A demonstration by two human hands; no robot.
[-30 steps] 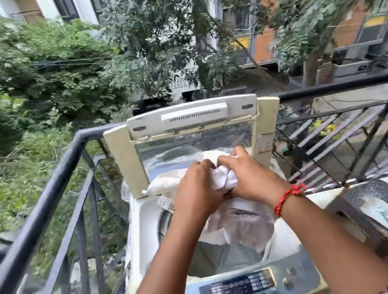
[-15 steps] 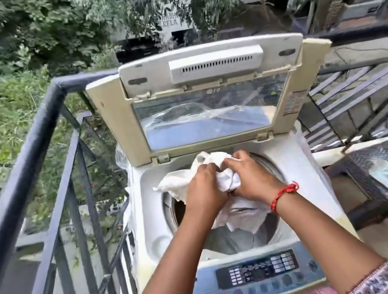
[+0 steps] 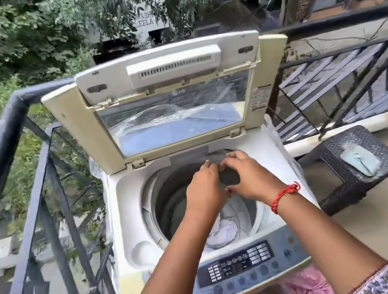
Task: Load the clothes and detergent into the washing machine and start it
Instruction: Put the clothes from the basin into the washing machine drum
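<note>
A white top-loading washing machine [image 3: 122, 203] stands on a balcony with its lid [image 3: 175, 103] folded up and open. Its blue control panel [image 3: 237, 266] faces me at the front. A white garment [image 3: 224, 231] lies at the bottom of the drum. My left hand [image 3: 205, 189] and my right hand [image 3: 247, 178] hover side by side over the drum opening, fingers apart, holding nothing. A red thread band circles my right wrist.
A dark metal railing [image 3: 4, 133] runs along the left and behind the machine. A dark wicker stool [image 3: 354, 165] with a pale blue packet [image 3: 360, 163] on it stands to the right. Pink cloth [image 3: 308, 287] shows below the panel.
Both hands held the bunched white garment over the drum before. Now it lies inside the drum and the hands are empty, lower over the opening. The camera has tilted down.
</note>
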